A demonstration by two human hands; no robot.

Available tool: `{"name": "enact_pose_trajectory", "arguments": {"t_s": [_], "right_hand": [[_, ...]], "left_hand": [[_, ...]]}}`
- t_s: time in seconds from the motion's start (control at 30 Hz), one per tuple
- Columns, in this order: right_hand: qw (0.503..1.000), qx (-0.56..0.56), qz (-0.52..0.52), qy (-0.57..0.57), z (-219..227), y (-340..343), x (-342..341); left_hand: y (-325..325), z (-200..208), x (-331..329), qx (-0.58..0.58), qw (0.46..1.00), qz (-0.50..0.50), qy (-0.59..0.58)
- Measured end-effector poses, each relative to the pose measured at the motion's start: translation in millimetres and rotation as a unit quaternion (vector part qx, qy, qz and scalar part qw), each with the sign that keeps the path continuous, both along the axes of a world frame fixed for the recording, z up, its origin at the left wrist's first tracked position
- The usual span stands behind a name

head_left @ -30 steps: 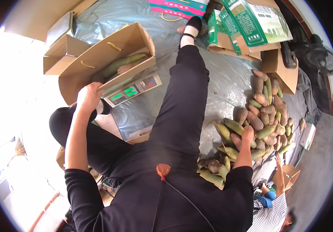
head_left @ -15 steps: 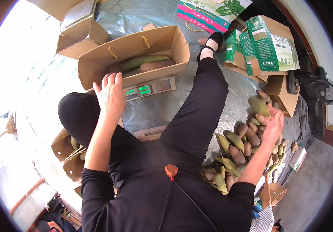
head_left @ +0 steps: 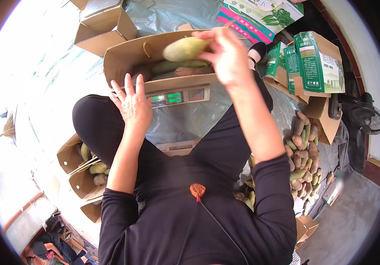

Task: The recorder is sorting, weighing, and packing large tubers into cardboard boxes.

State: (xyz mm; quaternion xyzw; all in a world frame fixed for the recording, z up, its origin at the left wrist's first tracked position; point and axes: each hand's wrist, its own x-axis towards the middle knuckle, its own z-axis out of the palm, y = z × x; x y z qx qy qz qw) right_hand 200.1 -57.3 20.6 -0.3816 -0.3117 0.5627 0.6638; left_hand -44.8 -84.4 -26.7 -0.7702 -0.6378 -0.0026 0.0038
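In my right hand [head_left: 229, 55] is a pale green radish [head_left: 183, 49], gripped at one end by the fingers and held above a long open cardboard box [head_left: 176, 82]. Inside the box lie a long green radish [head_left: 179, 66] and brownish-red ones beside it. The box stands on a scale, whose lit display [head_left: 167, 98] shows at its near side. My left hand [head_left: 135, 108] has its fingers spread, with the tips at the near left edge of the box. It holds nothing.
A pile of green and brownish radishes [head_left: 302, 150] lies on the right. Green and white cartons [head_left: 309, 66] and a black fan [head_left: 365, 114] stand beyond it. Another open box [head_left: 106, 33] is at far left, and filled boxes [head_left: 82, 185] are by my left knee.
My right hand has come from the pile at right to above the box, carrying the green radish. My left hand has stayed by the box edge, fingers spread. The whole view has shifted slightly.
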Motion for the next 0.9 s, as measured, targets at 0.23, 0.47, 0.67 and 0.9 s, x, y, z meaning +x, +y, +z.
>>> {"name": "enact_pose_trajectory", "arguments": {"t_s": [0.23, 0.47, 0.67, 0.9], "right_hand": [[0.975, -0.143, -0.093, -0.142, -63, 32, -50], [0.968, -0.022, -0.093, -0.233, 0, -51, 39], [0.904, -0.105, -0.348, -0.224, -31, -162, 141], [0.801, -0.454, -0.308, -0.239, -200, -319, 140]], "left_hand": [[0, -2, 0, 0.018, 0.999, -0.030, -0.010], [1, -7, -5, 0.042, 0.998, -0.026, -0.026], [4, -14, -4, 0.086, 0.994, -0.064, 0.010], [5, -21, -10, 0.088, 0.993, -0.060, 0.052]]}}
